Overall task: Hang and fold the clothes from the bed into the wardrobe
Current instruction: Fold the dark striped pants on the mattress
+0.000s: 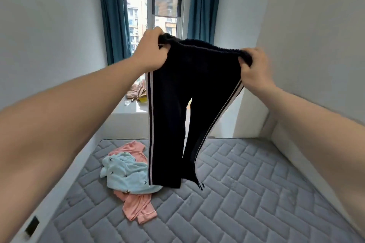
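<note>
The grey quilted mattress [246, 193] fills the lower part of the frame, with white walls close on its left and right edges; its lower right part is bare. In the centre, the black trousers [177, 104] hang in the air, their hems just above the mattress. The left hand [151, 51] and the right hand [254, 71] each grip one end of the waistband with curled fingers, both arms stretched forward. A light blue garment [126, 175] and a pink garment [138, 209] lie crumpled at lower left of centre.

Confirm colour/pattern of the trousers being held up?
Black trousers with white stripes down each outer seam; head view shows it.
</note>
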